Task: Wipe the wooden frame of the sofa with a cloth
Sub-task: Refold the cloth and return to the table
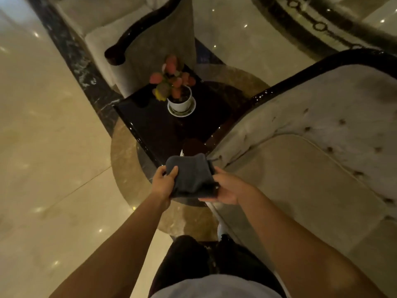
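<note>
Legs in dark trousers and a pale shirt hem fill the bottom edge; two bare forearms reach forward from there.

Left hand (164,179): grip clamped on the near-left edge of the cloth (191,177), thumb on top.
Right hand (225,188): grip clamped on the cloth's right side, fingers under it.
Cloth: dark grey, folded into a thick pad, held between both hands in the air, just above the near end of the frame (290,80). Whether it touches the wood cannot be told.

Frame: dark, glossy wood, running from just beyond the cloth up along the top edge of the sofa (322,136) and away to the upper right.

Progress, as judged: wiping seems not yet begun, or only at its first patch. The cloth looks as if it is being folded or readied. The whole visible rail appears left to do, working from the near end outward.

Surroundings:
- Worktop (154,125), dark and glossy, beside the sofa's arm, just left of the frame.
- Pot plant (179,97), white pot on a saucer, pink and green leaves, well clear of the rail.
- Second chair (150,39) with its own dark rail, beyond the worktop.
- Polished floor (43,147) with a dark border.

Nothing lies on the rail itself.
</note>
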The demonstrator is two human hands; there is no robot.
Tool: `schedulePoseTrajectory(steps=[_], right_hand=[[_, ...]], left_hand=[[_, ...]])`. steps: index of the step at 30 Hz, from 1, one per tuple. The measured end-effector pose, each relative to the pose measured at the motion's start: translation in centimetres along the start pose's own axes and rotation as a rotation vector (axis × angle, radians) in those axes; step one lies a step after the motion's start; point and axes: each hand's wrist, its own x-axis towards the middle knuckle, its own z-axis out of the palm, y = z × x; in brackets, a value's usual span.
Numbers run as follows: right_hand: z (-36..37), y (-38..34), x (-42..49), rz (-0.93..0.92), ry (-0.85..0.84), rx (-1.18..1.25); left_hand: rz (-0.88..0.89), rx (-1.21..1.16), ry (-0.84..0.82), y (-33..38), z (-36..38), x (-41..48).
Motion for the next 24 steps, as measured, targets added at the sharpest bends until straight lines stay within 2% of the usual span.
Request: schedulePoseTrajectory(steps=[2,5,11,13,19,24], right_hand=[[2.6,-1.1,2.8,0.075,-0.025,-0.019],[6.5,-3.0,9.1,0.128,0.017,0.076],[10.9,-6.3,22.9,0.058,0.132,0.081],[11.7,-7.8,29.2,0.043,0.226,0.049],[8.2,-10.0,42.4,0.021,0.487,0.005],[3.9,-9.6,45.9,0.119,0.703,-0.158]], left_hand=[[-0.111,-0.093,0.006,1.4,-2.6,2.5],[-0.194,-0.183,-0.022,3.4,-6.5,8.2],[-0.145,-0.39,0.019,4.8,-8.9,21.3],[-0.133,-0.424,0.048,4.8,-9.3,27.0],[-0.141,-0.384,-0.007,2.0,-7.8,39.5],[-0.223,-0.296,-0.058,-2.0,-6.4,43.7]])
